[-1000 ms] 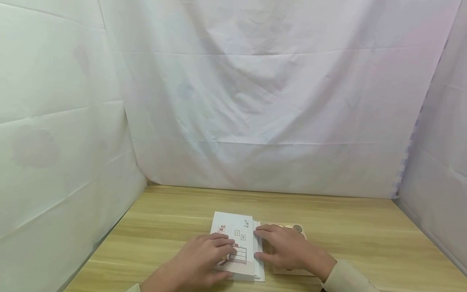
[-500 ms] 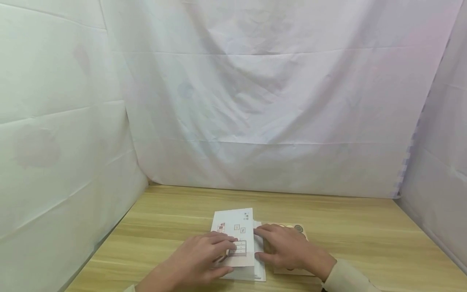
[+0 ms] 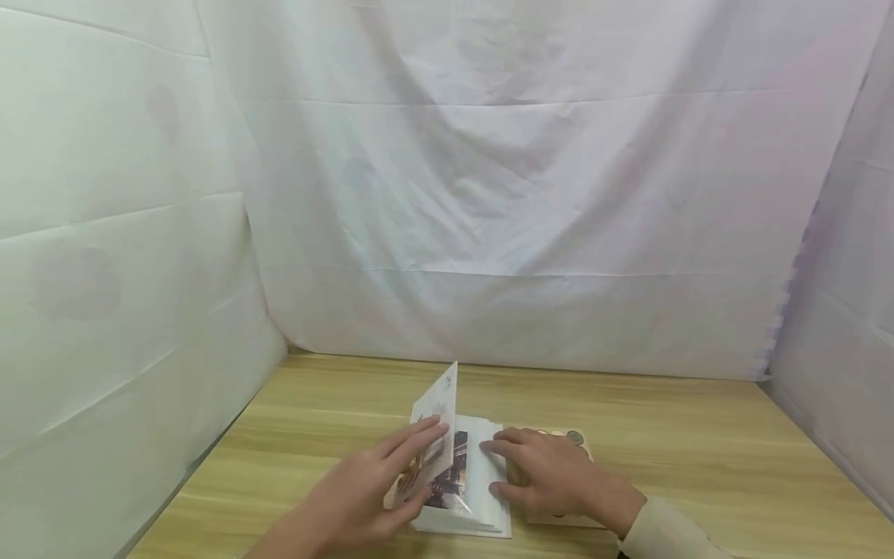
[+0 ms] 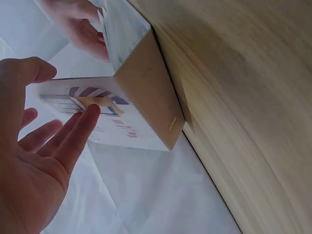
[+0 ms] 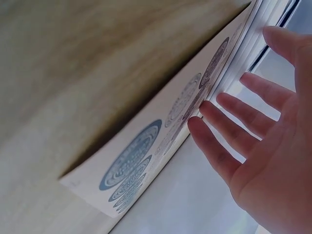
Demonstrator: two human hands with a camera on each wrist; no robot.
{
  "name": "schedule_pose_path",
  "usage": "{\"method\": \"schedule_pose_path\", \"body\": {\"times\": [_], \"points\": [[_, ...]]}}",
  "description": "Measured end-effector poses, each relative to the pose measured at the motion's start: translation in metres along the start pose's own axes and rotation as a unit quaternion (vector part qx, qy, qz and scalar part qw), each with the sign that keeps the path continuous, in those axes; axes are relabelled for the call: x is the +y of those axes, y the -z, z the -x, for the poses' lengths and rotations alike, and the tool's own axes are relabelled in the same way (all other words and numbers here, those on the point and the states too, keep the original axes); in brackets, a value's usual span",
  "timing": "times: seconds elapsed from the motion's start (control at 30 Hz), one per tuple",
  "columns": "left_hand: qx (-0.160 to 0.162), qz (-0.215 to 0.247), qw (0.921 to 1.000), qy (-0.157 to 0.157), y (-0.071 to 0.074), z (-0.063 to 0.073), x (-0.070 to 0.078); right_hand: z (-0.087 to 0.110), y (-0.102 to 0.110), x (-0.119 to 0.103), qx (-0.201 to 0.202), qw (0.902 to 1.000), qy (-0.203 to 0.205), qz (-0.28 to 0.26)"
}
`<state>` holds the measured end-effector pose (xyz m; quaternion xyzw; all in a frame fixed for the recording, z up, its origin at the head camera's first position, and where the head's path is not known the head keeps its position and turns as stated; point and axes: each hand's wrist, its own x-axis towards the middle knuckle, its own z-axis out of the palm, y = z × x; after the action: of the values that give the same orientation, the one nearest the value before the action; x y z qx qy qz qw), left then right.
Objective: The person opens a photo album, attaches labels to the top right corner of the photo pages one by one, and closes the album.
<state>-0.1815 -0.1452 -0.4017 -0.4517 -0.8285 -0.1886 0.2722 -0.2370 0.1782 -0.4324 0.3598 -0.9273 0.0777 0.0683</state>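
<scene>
A small photo album (image 3: 476,481) lies on the wooden table with its white printed cover (image 3: 440,419) raised nearly upright. My left hand (image 3: 359,493) pinches this cover, fingers against its outer face and thumb at its edge, as the left wrist view shows with the cover (image 4: 105,129) and a tan spine (image 4: 151,92). Inside, a dark photo (image 3: 454,473) shows on the first page. My right hand (image 3: 559,473) rests fingertips at the album's right edge, fingers relaxed. Beneath that hand lies a flat beige booklet or card (image 5: 129,158) printed with round patterns.
The wooden table (image 3: 335,411) reaches back to a white cloth (image 3: 489,194) hanging behind it. White sheets also stand along the left side (image 3: 126,272) and the right side (image 3: 838,310).
The album's cover has swung up and left from lying flat, uncovering the photo inside. My left hand has lifted with it; the right hand stays nearly still.
</scene>
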Motion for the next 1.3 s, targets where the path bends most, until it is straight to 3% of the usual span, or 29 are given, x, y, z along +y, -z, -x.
{"method": "schedule_pose_path", "body": {"times": [0.23, 0.6, 0.83, 1.1, 1.3], "points": [[0.018, 0.044, 0.9987, 0.018, 0.012, 0.005, -0.001, 0.001, -0.002, 0.001, 0.006, 1.0000, -0.001, 0.006], [0.044, 0.033, 0.9982, 0.024, 0.018, 0.014, -0.003, 0.000, -0.003, -0.003, 0.000, 0.9998, 0.017, 0.003], [0.055, 0.048, 0.9950, 0.068, 0.028, 0.028, -0.008, 0.000, -0.006, 0.001, 0.000, 0.9995, 0.029, 0.014], [0.113, -0.031, 0.9859, 0.119, 0.043, 0.055, -0.020, -0.002, 0.000, 0.002, -0.017, 0.9996, 0.023, -0.005], [0.122, -0.060, 0.9806, 0.141, 0.045, 0.070, -0.027, -0.003, 0.004, 0.000, -0.018, 0.9996, 0.018, -0.015]]}}
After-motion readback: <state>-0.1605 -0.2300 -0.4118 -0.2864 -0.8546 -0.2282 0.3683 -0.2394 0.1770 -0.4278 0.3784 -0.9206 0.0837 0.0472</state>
